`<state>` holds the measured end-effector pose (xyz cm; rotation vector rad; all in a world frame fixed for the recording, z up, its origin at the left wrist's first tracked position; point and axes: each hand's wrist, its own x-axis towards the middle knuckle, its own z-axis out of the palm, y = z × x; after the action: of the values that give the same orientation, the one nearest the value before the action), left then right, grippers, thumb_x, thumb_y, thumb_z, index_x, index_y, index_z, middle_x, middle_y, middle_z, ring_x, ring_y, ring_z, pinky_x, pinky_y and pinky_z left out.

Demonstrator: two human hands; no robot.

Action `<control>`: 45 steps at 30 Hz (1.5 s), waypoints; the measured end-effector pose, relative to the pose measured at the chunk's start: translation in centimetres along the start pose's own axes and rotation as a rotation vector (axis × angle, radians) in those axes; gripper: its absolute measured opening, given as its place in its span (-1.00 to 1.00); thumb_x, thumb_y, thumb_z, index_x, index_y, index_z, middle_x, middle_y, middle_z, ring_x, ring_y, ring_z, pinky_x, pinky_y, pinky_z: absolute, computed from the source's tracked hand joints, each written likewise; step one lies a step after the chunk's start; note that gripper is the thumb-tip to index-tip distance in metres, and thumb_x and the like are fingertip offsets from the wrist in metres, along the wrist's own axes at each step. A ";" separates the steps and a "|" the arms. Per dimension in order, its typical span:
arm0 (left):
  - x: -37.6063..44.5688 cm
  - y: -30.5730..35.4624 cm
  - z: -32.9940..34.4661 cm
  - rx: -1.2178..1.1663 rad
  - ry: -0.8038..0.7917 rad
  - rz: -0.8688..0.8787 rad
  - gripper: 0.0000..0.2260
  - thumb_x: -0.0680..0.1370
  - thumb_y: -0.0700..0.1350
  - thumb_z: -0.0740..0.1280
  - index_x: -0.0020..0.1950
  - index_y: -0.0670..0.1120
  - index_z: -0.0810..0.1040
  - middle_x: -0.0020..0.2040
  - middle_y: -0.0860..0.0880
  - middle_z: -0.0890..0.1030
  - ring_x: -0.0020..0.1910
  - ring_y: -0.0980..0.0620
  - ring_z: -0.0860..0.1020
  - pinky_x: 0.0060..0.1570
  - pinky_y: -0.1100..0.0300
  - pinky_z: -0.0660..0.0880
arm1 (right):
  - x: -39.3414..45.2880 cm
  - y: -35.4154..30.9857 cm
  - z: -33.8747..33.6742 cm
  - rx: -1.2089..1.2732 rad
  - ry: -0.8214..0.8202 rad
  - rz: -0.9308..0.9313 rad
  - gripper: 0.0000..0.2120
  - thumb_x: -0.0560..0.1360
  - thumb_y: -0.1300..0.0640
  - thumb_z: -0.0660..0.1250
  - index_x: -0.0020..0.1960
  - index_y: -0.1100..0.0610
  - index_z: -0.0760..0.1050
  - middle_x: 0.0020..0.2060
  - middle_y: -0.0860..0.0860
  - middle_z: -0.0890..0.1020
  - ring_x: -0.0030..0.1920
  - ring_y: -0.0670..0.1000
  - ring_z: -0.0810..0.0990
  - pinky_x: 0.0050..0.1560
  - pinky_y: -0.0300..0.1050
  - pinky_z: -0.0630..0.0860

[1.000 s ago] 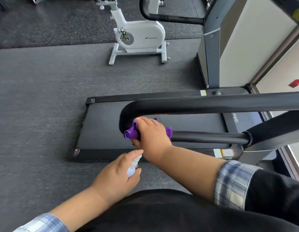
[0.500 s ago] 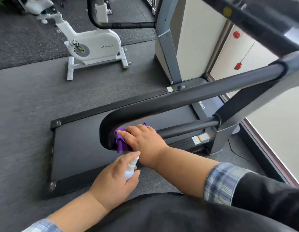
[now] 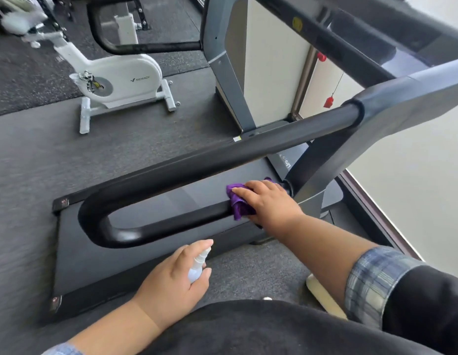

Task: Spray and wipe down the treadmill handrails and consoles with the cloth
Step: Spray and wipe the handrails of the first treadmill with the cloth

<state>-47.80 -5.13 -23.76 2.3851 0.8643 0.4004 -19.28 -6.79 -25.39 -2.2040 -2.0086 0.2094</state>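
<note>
Half a second on, the right hand (image 3: 267, 201) and purple cloth (image 3: 239, 204) have slid from the handrail's (image 3: 171, 172) curved end along its lower bar to a spot just short of the grey upright (image 3: 322, 160).

Head view: a person wipes a treadmill (image 3: 77, 254) in a gym. Fingers of the right hand lie curled over the cloth, pressing it onto the lower bar; the cloth bunches out past the fingertips and hangs below the bar. Nearer the camera, the left hand (image 3: 174, 280) grips a small white spray bottle (image 3: 197, 265), index finger stretched along its nozzle, held low over the treadmill's near edge and well apart from the rail. Plaid cuffs show at both wrists. Behind, a white exercise bike (image 3: 120, 78) stands on dark flooring beside a second treadmill's frame (image 3: 220, 60).
</note>
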 end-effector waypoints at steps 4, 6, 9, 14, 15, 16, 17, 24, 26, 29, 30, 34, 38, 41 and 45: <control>-0.1 1.2 0.8 0.036 0.030 -0.054 -0.50 0.45 0.11 0.24 0.38 0.23 0.21 -0.01 0.26 0.47 -0.07 0.42 0.41 -0.06 0.47 0.35 | -1.3 3.7 -0.2 -0.072 0.012 0.000 -0.32 0.44 -0.01 0.52 0.50 0.00 0.35 0.33 0.12 0.50 0.28 0.26 0.48 0.27 0.21 0.46; -0.5 1.7 1.0 0.055 0.056 -0.092 -0.51 0.45 0.13 0.22 0.37 0.26 0.19 -0.01 0.28 0.46 -0.07 0.50 0.40 -0.09 0.42 0.40 | -1.1 4.1 0.6 -0.042 0.057 -0.026 -0.32 0.40 0.01 0.56 0.46 0.03 0.40 0.28 0.12 0.55 0.21 0.27 0.54 0.21 0.22 0.52; -1.8 1.9 1.1 0.048 0.099 -0.189 -0.52 0.45 0.19 0.19 0.34 0.36 0.14 -0.01 0.36 0.42 -0.03 0.55 0.41 -0.04 0.42 0.35 | -0.3 3.0 1.2 0.058 0.122 -0.069 -0.33 0.37 0.04 0.57 0.43 0.03 0.43 0.27 0.06 0.57 0.19 0.23 0.56 0.18 0.21 0.53; -3.8 2.1 1.2 0.063 0.105 -0.280 -0.49 0.45 0.14 0.23 0.37 0.30 0.16 0.07 0.27 0.48 0.02 0.29 0.51 -0.03 0.39 0.43 | 1.5 -4.8 2.5 0.134 0.119 -0.249 -0.36 0.42 -0.02 0.50 0.45 -0.01 0.41 0.30 0.02 0.56 0.23 0.16 0.54 0.21 0.13 0.51; -4.1 2.0 1.0 0.060 0.109 -0.292 -0.49 0.45 0.12 0.24 0.38 0.28 0.18 0.08 0.24 0.50 0.00 0.26 0.52 -0.04 0.37 0.44 | 2.0 -6.8 2.7 0.165 0.112 -0.254 -0.39 0.45 -0.03 0.47 0.46 -0.02 0.39 0.33 0.00 0.54 0.27 0.15 0.52 0.25 0.14 0.49; -4.5 1.8 0.7 0.060 0.114 -0.304 -0.48 0.45 0.11 0.25 0.38 0.26 0.19 0.08 0.22 0.53 -0.01 0.24 0.53 -0.04 0.34 0.46 | 2.4 -8.7 2.9 0.211 0.105 -0.254 -0.41 0.48 -0.03 0.44 0.47 -0.02 0.37 0.35 -0.01 0.53 0.30 0.13 0.49 0.28 0.15 0.46; -4.9 1.6 0.3 0.060 0.118 -0.317 -0.48 0.46 0.10 0.26 0.39 0.25 0.19 0.05 0.19 0.56 -0.02 0.23 0.53 -0.04 0.33 0.46 | 2.7 -10.4 3.0 0.266 0.105 -0.258 -0.43 0.50 -0.03 0.41 0.48 -0.02 0.37 0.36 -0.02 0.52 0.33 0.12 0.47 0.30 0.16 0.43; -8.7 -0.5 -2.4 0.026 0.156 -0.459 -0.49 0.42 0.17 0.23 0.34 0.38 0.16 0.06 0.33 0.45 0.09 0.54 0.37 0.07 0.69 0.16 | 4.4 -20.8 2.2 0.694 0.064 -0.166 -0.58 0.53 -0.02 0.39 0.31 0.10 0.39 0.01 0.02 0.59 0.05 0.11 0.52 0.06 -0.02 0.37; -9.0 -1.4 -2.9 0.007 0.155 -0.471 -0.50 0.41 0.19 0.22 0.32 0.40 0.15 0.05 0.31 0.46 0.05 0.57 0.38 0.06 0.67 0.17 | 4.6 -22.5 2.8 0.615 0.099 -0.177 -0.55 0.52 -0.08 0.39 0.29 0.11 0.37 0.00 0.00 0.56 0.05 0.09 0.50 0.05 -0.02 0.37; -8.7 -2.3 -3.3 0.009 0.145 -0.461 -0.52 0.42 0.18 0.20 0.32 0.39 0.16 0.04 0.20 0.53 0.03 0.41 0.42 0.07 0.63 0.19 | 5.1 -22.6 4.3 0.346 0.120 -0.244 -0.37 0.48 -0.09 0.39 0.44 0.09 0.25 0.21 -0.03 0.52 0.17 0.08 0.49 0.12 0.03 0.43; -8.4 -2.5 -3.3 0.012 0.141 -0.449 -0.52 0.42 0.18 0.21 0.31 0.38 0.17 0.04 0.18 0.55 0.03 0.36 0.42 0.07 0.64 0.19 | 5.3 -22.2 4.7 0.242 0.097 -0.263 -0.26 0.46 -0.08 0.43 0.50 0.10 0.17 0.26 -0.03 0.50 0.18 0.09 0.50 0.12 0.05 0.45; -6.5 -2.6 -2.7 -0.014 0.100 -0.402 -0.53 0.42 0.20 0.20 0.31 0.36 0.18 0.06 0.15 0.55 0.03 0.38 0.44 0.06 0.52 0.26 | 5.5 -20.2 4.7 -0.090 0.029 -0.343 0.03 0.40 -0.07 0.50 0.60 0.05 -0.12 0.34 -0.01 0.40 0.15 0.10 0.47 0.09 0.03 0.44; -4.1 -1.6 -1.7 -0.021 0.084 -0.356 -0.47 0.48 0.05 0.37 0.29 0.39 0.15 0.10 0.14 0.56 0.01 0.23 0.48 0.08 0.28 0.35 | 4.3 -16.6 2.8 -0.153 -0.065 -0.409 0.01 0.43 0.03 0.44 0.62 -0.02 -0.20 0.46 0.05 0.24 0.28 0.15 0.36 0.26 0.07 0.36; -2.2 -0.5 -0.8 -0.014 0.060 -0.317 -0.42 0.50 -0.06 0.42 0.29 0.39 0.16 0.07 0.16 0.55 -0.05 0.26 0.49 0.03 0.24 0.38 | 3.3 -12.9 2.2 -0.143 -0.061 -0.356 -0.04 0.45 0.07 0.43 0.62 -0.05 -0.13 0.46 0.04 0.25 0.28 0.15 0.36 0.28 0.07 0.36; -0.1 1.4 0.8 -0.028 0.039 -0.317 -0.39 0.50 -0.10 0.43 0.27 0.40 0.15 0.04 0.22 0.52 0.00 0.48 0.42 0.00 0.28 0.35 | 2.0 -6.8 2.1 -0.130 -0.030 -0.268 -0.06 0.42 0.14 0.48 0.61 -0.07 -0.02 0.45 0.03 0.32 0.29 0.16 0.40 0.31 0.10 0.36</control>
<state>-46.82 -6.38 -23.56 2.1710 1.2224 0.3303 -26.12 -4.10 -26.02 -1.9813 -2.3661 0.0818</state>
